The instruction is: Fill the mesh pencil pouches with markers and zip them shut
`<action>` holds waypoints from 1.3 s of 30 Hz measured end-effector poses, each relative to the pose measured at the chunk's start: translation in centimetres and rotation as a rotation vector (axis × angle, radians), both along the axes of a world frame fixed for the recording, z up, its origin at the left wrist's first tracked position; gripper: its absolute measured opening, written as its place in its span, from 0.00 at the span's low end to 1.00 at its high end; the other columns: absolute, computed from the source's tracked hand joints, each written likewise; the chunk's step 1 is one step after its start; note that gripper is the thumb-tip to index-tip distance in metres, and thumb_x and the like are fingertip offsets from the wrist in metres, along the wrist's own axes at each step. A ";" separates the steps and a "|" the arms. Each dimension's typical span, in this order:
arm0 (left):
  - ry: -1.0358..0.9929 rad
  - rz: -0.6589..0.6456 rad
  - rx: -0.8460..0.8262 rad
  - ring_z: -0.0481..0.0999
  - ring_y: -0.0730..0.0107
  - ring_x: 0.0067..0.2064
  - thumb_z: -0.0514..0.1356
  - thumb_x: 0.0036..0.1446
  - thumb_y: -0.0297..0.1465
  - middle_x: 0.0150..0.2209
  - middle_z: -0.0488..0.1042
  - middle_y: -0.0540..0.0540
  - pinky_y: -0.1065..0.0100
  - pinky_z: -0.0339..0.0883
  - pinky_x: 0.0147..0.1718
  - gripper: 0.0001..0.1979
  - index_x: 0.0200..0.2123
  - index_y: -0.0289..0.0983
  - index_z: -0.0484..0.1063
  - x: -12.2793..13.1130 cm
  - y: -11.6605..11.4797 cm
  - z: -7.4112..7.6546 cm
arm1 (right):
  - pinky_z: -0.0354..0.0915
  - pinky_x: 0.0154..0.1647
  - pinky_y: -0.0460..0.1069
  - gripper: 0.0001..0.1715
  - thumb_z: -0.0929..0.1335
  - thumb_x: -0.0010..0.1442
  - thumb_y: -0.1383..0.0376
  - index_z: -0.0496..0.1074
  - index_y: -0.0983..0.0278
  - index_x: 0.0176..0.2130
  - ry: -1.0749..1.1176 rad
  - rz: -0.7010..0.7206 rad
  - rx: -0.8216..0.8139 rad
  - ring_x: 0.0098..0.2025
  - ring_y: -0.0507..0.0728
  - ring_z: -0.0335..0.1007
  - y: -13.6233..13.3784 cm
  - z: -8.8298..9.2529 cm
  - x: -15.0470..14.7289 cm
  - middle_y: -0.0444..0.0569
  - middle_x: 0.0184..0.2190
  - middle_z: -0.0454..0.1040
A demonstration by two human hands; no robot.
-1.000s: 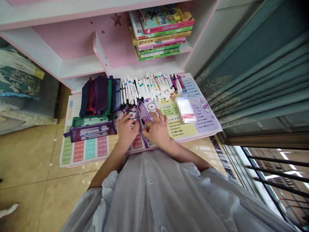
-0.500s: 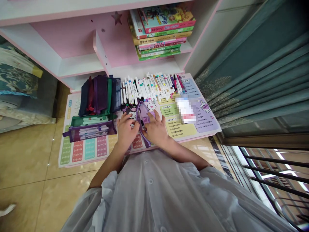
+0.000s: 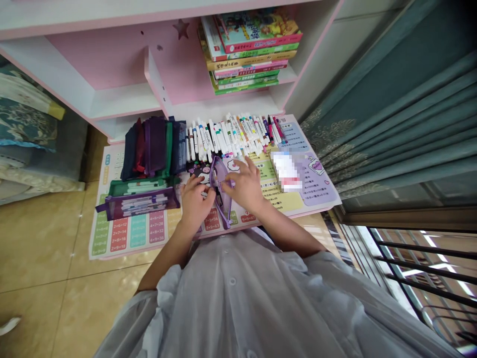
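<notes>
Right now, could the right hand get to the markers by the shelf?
Probably yes: only printed mat shows between the right hand and the markers beyond it, though its thumb is at the open lilac pencil case.

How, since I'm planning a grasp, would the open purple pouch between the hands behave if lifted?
The purple pouch would probably flex, judging by its thin, bowed sides. It's likely light: few contents show in its opening.

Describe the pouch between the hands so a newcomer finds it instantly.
Below the pink-and-white shelves lies a printed mat. Near its front edge, between the left hand and right hand, sits an open lilac pouch. Its paler colour separates it from the darker pouches to its left.
</notes>
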State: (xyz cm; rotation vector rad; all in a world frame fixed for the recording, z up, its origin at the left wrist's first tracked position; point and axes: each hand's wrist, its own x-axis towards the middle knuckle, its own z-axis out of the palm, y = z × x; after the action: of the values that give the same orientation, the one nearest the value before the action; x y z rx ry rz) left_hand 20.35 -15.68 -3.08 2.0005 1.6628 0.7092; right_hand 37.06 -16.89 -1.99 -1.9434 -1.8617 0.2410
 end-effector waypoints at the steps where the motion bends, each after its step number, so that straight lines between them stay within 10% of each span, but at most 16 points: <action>1: 0.001 0.004 -0.004 0.69 0.53 0.65 0.60 0.56 0.33 0.53 0.80 0.45 0.48 0.59 0.66 0.10 0.23 0.41 0.76 0.0 0.0 0.0 | 0.57 0.65 0.75 0.12 0.70 0.61 0.58 0.83 0.60 0.35 0.007 -0.042 0.039 0.72 0.76 0.51 1.0 -0.1 0.6 0.57 0.63 0.71; 13: 0.011 -0.001 -0.005 0.68 0.52 0.66 0.59 0.57 0.34 0.54 0.79 0.44 0.47 0.59 0.66 0.10 0.25 0.41 0.77 -0.2 -0.2 -0.2 | 0.43 0.67 0.79 0.16 0.67 0.64 0.59 0.79 0.66 0.44 -0.163 -0.256 0.013 0.74 0.79 0.41 13.9 -0.6 5.0 0.64 0.67 0.63; 39: 0.017 0.010 0.006 0.68 0.54 0.66 0.60 0.56 0.33 0.54 0.79 0.46 0.47 0.58 0.66 0.10 0.23 0.41 0.75 -0.3 -0.2 -0.4 | 0.27 0.61 0.87 0.36 0.59 0.67 0.46 0.77 0.71 0.51 -0.279 -0.239 -0.153 0.74 0.85 0.32 21.1 -3.0 3.8 0.70 0.65 0.62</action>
State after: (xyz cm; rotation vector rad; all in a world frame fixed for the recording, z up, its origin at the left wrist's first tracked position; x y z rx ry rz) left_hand 20.04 -15.90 -3.45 2.0093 1.6830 0.7029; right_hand 40.91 4.19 -5.01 -2.3867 -1.7952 0.0398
